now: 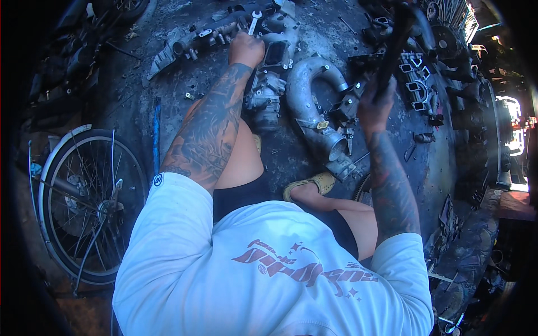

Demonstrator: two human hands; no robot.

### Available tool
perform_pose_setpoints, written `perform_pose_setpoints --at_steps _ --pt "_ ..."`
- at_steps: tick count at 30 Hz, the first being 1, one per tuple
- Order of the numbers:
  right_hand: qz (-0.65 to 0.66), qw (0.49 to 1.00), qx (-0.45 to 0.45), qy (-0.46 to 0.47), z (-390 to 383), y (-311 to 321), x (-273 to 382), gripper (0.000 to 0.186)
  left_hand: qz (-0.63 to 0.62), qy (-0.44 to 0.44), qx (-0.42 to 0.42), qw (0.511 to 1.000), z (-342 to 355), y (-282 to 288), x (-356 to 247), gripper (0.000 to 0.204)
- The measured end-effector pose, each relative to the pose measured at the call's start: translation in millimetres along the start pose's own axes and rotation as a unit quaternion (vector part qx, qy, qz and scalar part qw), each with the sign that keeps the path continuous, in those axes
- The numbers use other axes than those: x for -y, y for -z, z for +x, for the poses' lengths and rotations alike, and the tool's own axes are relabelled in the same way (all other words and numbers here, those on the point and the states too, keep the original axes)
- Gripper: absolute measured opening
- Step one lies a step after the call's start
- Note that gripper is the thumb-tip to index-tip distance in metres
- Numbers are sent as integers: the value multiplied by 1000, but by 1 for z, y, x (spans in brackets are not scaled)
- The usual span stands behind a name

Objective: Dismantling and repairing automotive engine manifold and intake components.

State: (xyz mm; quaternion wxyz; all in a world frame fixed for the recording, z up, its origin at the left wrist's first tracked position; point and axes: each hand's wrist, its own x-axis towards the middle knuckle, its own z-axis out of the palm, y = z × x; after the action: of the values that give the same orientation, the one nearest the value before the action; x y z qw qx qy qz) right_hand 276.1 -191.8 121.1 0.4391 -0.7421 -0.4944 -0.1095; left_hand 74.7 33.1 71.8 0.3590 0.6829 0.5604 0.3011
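Observation:
My left hand (pixel 246 50) is closed around a wrench (pixel 254 23), whose open jaw points up and away from me. It is held over a cast-metal engine part with a square opening (pixel 276 54). At the right, my right hand (pixel 376 101) grips a long dark hammer-like tool (pixel 397 47), raised upright; its far end is dark and hard to make out. Between my arms a curved silver metal pipe (pixel 300 84) lies on the floor. A ribbed metal housing (pixel 266 101) sits left of the pipe, below my left hand.
A bicycle wheel (pixel 45 207) stands at the left, near a blue bar (pixel 157 134). Manifold-like metal parts (pixel 414 84) lie at the right, and a long casting (pixel 165 59) lies at the far left. My yellow shoe (pixel 322 182) rests on the dark, stained floor (pixel 131 84).

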Motion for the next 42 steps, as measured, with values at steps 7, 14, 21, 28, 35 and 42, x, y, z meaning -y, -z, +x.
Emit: perform_pose_setpoints --at_steps 7,14,21,28,35,42 --pt "-165 872 386 -253 -157 14 -89 29 13 33 -11 999 20 4 15 41" --pt "-158 894 301 -292 -149 28 -80 27 0 4 21 1000 12 -22 -1 33" --pt "-183 861 376 -289 -158 25 -98 34 -4 -25 95 995 -13 -37 -27 37" --pt "-277 802 452 -277 -135 20 -80 34 43 -61 57 996 -25 -41 -34 35" --pt "-63 991 103 -53 -21 4 -20 23 -200 -77 -99 972 10 -54 -12 24" --pt "7 1000 -13 4 -13 12 -9 25 -399 -13 -47 916 36 -47 18 21"
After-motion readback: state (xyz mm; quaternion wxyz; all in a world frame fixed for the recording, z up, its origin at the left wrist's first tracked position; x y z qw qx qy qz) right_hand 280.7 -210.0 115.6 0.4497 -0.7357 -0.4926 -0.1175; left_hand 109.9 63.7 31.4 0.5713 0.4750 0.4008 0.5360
